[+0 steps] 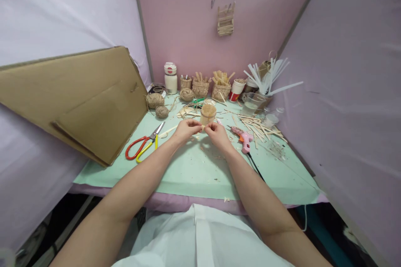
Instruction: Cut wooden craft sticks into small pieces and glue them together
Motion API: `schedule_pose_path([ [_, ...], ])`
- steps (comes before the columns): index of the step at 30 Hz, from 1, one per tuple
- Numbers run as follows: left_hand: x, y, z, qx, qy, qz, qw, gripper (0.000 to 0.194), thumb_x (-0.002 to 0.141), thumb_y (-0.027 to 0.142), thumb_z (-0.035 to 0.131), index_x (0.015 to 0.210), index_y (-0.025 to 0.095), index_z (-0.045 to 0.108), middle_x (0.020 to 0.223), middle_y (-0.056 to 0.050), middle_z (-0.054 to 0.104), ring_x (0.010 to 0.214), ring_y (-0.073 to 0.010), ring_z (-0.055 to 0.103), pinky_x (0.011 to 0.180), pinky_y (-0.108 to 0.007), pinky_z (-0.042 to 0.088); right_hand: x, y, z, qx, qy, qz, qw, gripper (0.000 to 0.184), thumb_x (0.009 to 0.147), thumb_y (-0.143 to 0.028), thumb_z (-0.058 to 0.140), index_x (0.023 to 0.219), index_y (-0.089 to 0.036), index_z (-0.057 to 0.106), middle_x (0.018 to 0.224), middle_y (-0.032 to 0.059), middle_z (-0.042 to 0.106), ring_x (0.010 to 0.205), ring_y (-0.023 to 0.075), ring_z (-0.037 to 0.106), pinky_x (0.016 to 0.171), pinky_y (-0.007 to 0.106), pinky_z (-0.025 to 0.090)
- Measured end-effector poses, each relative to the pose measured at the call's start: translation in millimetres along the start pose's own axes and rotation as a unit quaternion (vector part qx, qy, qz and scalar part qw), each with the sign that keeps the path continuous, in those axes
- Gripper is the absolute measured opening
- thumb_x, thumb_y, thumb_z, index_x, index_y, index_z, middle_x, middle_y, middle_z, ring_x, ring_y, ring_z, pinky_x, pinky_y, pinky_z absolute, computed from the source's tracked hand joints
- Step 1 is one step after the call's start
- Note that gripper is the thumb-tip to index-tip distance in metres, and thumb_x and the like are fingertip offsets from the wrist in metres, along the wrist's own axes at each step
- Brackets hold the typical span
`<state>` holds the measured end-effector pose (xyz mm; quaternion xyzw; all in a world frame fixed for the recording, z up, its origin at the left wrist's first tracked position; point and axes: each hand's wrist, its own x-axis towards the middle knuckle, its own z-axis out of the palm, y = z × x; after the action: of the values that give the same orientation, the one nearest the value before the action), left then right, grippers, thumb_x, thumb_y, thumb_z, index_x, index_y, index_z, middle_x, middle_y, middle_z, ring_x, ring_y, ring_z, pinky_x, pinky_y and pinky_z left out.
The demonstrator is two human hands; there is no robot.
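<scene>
My left hand and my right hand meet fingertip to fingertip at the middle of the table. Between them they pinch a small pale piece, which looks like wood or straw but is too small to make out. Directly behind it stands a small round wooden cup, upright. To the left of my left hand lie scissors with one red and one yellow handle, blades pointing away. A pink glue gun rests to the right of my right hand.
Balls of twine sit at the back left, near a leaning cardboard sheet. Stick-filled baskets and a white jar line the back. Loose wooden strips and a clear cup occupy the right. White glue sticks stand behind.
</scene>
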<state>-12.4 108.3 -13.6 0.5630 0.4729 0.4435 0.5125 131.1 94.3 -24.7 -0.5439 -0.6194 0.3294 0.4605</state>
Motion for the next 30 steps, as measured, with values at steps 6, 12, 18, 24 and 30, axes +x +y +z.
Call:
schedule_pose_path([
  [6, 0.6, -0.9, 0.0, 0.004, 0.002, -0.005, 1.000, 0.022, 0.058, 0.027, 0.066, 0.075, 0.013, 0.064, 0.060, 0.000, 0.060, 0.053, -0.0089, 0.050, 0.046, -0.019, 0.035, -1.8, -3.5, -1.5, -0.002, -0.002, -0.001, 1.000, 0.017, 0.068, -0.033, 0.050, 0.065, -0.017, 0.053, 0.057, -0.0035, 0.048, 0.054, 0.0111, 0.040, 0.052, 0.022, 0.032],
  [12, 0.8, -1.2, -1.6, 0.018, -0.014, 0.005, 1.000, 0.018, 0.059, 0.026, 0.065, 0.073, 0.014, 0.065, 0.059, 0.001, 0.058, 0.051, -0.0083, 0.048, 0.045, -0.019, 0.033, -2.5, -4.5, -2.3, -0.006, -0.004, 0.000, 1.000, 0.017, 0.068, -0.033, 0.049, 0.065, -0.016, 0.052, 0.058, -0.0026, 0.048, 0.054, 0.0111, 0.040, 0.051, 0.022, 0.031],
  [18, 0.6, -0.9, -1.5, 0.017, -0.017, 0.002, 1.000, 0.019, 0.059, 0.026, 0.065, 0.074, 0.014, 0.064, 0.060, 0.001, 0.060, 0.051, -0.0088, 0.049, 0.046, -0.019, 0.035, -1.6, -3.2, -2.8, -0.010, -0.006, 0.002, 1.000, 0.016, 0.067, -0.032, 0.048, 0.064, -0.016, 0.052, 0.058, -0.0028, 0.048, 0.053, 0.0109, 0.040, 0.050, 0.022, 0.030],
  [24, 0.2, -0.5, -1.4, 0.014, -0.019, 0.008, 1.000, 0.019, 0.059, 0.026, 0.066, 0.073, 0.013, 0.064, 0.061, 0.000, 0.061, 0.054, -0.0089, 0.051, 0.047, -0.019, 0.035, -1.3, -2.3, -3.1, -0.011, -0.007, 0.008, 1.000, 0.017, 0.067, -0.033, 0.049, 0.064, -0.017, 0.052, 0.057, -0.0035, 0.047, 0.052, 0.0105, 0.039, 0.049, 0.022, 0.028],
  [30, -0.2, 0.1, -2.2, 0.024, -0.026, 0.010, 0.999, 0.021, 0.059, 0.028, 0.066, 0.074, 0.013, 0.064, 0.062, -0.001, 0.061, 0.054, -0.0093, 0.051, 0.048, -0.020, 0.035, -3.3, -6.1, -4.1, -0.010, -0.008, 0.009, 1.000, 0.017, 0.067, -0.033, 0.049, 0.064, -0.016, 0.052, 0.057, -0.0032, 0.047, 0.053, 0.0105, 0.039, 0.049, 0.022, 0.028],
])
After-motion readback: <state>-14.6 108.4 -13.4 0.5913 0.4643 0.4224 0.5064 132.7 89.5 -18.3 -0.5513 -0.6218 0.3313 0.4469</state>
